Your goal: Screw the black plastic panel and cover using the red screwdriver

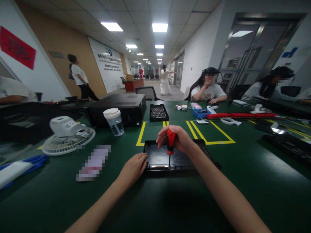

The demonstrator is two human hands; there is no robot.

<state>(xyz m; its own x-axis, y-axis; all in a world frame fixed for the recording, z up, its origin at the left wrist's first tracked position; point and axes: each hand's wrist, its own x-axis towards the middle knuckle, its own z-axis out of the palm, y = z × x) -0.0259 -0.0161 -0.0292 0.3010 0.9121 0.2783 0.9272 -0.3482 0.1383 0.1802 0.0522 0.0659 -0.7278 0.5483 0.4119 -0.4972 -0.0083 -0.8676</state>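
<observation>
A flat black plastic casing (155, 157) lies on the green table in front of me, with a small metallic strip (159, 167) along its near edge. My right hand (178, 137) is closed round the top of a screwdriver (171, 142) with a red and black handle. Its shaft points straight down, and the tip reaches the casing's near edge; whether it sits on a screw is too small to tell. At the casing's left edge, my left hand (136, 165) grips the rim with bent fingers.
Leftward are a white fan (64, 131), a lidded cup (115, 122), a blurred-out flat item (94, 163) and blue-and-white gloves (21, 168). Behind the casing stand a black box (116, 106) and a tray of small parts (158, 113). Co-workers sit across the table.
</observation>
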